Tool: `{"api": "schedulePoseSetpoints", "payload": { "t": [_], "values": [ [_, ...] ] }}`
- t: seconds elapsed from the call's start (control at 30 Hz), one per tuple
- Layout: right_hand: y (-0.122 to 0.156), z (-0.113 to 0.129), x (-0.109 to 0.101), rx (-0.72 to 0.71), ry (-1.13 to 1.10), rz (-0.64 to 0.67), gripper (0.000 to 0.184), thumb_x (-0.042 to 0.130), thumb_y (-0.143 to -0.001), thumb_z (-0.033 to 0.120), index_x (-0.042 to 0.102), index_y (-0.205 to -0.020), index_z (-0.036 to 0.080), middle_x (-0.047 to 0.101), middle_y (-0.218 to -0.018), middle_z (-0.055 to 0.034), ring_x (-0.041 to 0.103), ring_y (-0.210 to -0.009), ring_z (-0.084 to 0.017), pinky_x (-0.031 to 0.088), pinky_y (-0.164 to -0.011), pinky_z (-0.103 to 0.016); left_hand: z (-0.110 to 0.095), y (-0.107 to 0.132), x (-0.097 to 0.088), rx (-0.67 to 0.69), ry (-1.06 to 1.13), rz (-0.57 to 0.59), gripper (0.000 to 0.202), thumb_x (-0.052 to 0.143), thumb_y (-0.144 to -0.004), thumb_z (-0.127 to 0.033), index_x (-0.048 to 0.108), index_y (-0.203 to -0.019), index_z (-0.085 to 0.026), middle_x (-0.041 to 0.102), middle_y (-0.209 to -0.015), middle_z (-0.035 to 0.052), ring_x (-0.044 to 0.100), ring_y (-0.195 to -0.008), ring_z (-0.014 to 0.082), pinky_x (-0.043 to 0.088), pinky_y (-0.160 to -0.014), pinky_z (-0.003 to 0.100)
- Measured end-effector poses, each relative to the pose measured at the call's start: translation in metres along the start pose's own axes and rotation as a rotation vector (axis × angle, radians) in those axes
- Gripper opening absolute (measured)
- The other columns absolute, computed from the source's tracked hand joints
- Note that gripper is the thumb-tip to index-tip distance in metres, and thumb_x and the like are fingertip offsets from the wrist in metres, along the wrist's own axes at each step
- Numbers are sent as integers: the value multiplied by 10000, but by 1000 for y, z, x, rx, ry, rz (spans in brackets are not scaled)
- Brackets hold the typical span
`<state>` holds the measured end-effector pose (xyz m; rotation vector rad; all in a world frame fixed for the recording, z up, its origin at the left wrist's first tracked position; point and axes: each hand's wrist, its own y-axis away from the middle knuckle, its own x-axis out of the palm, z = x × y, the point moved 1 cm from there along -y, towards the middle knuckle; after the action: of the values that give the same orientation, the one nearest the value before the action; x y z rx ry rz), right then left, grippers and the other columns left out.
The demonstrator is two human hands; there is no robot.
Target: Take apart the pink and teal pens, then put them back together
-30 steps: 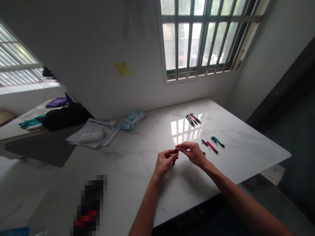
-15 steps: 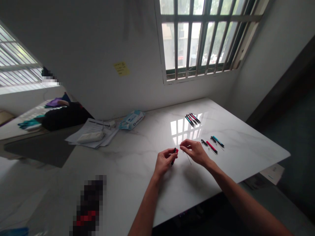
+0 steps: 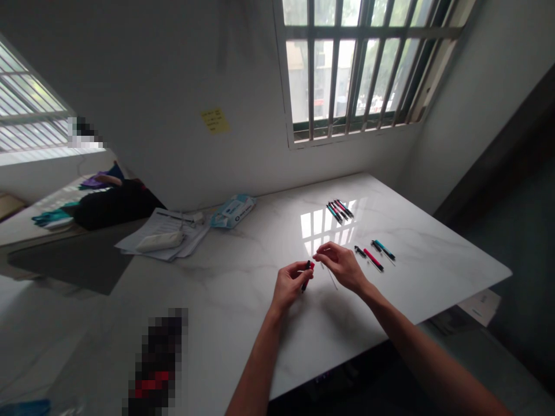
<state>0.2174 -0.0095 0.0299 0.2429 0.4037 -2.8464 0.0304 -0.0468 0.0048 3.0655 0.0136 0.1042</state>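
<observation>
My left hand is closed around a red and black pen barrel, with a dark pen part beside it at the fingertips. Just to the right, my right hand has its thumb and fingertips pinched close to the barrel's upper end. Whatever the pinch holds is too small to make out. Below the right hand a thin pale refill lies on the table. Right of it are a red pen barrel and a teal pen barrel, with black pen tops and thin refills beside them.
Several pens lie in a row farther back on the white marbled table. A wipes pack and papers with a white object on top sit at the back left. A barred window is above.
My right hand has shifted slightly left, bringing its fingertips nearer the barrel's top. The left hand keeps its hold, almost unmoved.
</observation>
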Motion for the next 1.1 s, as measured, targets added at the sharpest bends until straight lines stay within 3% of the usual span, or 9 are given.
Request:
{"api": "schedulePoseSetpoints", "payload": {
  "t": [0.43, 0.7, 1.1],
  "values": [
    [5, -3, 15, 9, -11, 16, 182, 683, -956, 388, 726, -931, 214, 784, -865, -23, 752, -805, -195, 579, -768, -309, 9, -2, -4, 5, -39, 33, 395, 870, -745, -444, 821, -987, -135, 748, -786, 79, 630, -669, 152, 447, -595, 249],
    [6, -5, 20, -25, -170, -157, 200, 745, -915, 405, 718, -994, 224, 805, -986, -55, 784, -957, -237, 627, -906, -372, 6, -2, -1, 5, -1, 19, 387, 884, -729, -428, 825, -985, -145, 767, -848, 94, 683, -737, 184, 502, -655, 269],
    [14, 0, 23, -95, 30, -118, 162, 703, -958, 368, 798, -973, 237, 807, -916, -38, 765, -868, -220, 606, -835, -346, 7, 0, -1, 10, 123, 28, 354, 902, -747, -401, 828, -1005, -170, 787, -941, 95, 716, -812, 195, 556, -759, 292]
  ]
}}
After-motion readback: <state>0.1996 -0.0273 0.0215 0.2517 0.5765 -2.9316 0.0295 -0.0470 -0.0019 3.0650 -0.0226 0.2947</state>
